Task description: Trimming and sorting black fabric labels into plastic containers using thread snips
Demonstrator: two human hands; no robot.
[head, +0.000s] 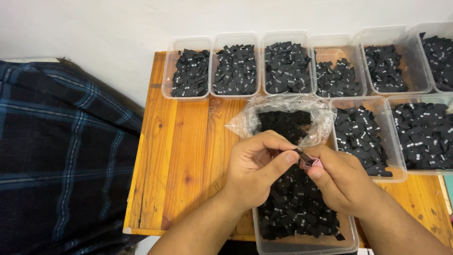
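Note:
My left hand (255, 163) and my right hand (339, 177) meet above a clear plastic tub (351, 236) full of small black fabric labels (297, 208). Together the fingertips pinch a small dark label (303, 155) and a pinkish bit (312, 164) sits against my right thumb. Just behind the hands lies an open clear plastic bag (283, 111) with more black labels inside.
Several clear tubs of black labels line the back of the wooden table (184, 156), such as one at the left (187, 71) and one at the right (422, 137). A dark blue plaid cloth (61, 151) lies left of the table. A white wall stands behind.

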